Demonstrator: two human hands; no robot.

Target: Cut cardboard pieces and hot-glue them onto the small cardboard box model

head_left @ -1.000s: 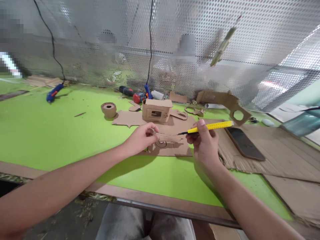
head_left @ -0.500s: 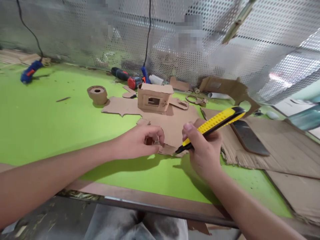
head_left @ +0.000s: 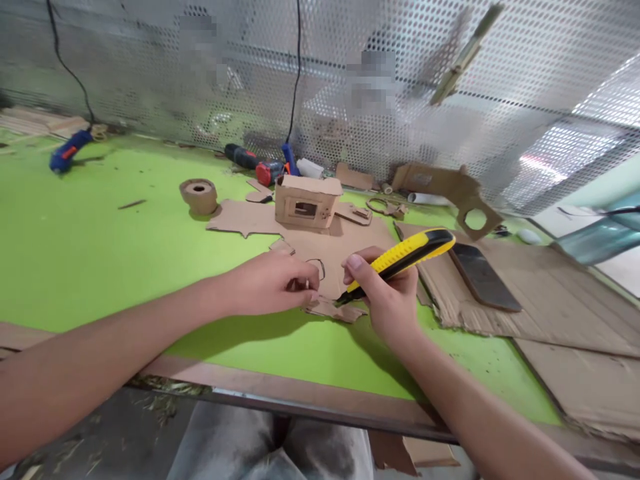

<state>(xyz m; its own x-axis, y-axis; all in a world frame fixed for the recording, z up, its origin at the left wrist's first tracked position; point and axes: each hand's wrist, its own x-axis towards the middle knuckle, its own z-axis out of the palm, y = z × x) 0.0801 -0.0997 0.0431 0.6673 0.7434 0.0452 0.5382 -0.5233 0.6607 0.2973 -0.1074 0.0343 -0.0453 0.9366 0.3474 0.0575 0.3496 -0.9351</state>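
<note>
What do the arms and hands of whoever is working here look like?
Human and bare: the left hand and right hand wear no gloves. No sleeve, watch or bracelet shows on the left forearm or right forearm.

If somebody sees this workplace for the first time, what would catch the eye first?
Probably the yellow-and-black cutter, held in the right hand, its tip at a small cardboard strip. Next, the windowed cardboard box, standing farther back on a flat cardboard sheet.
</note>
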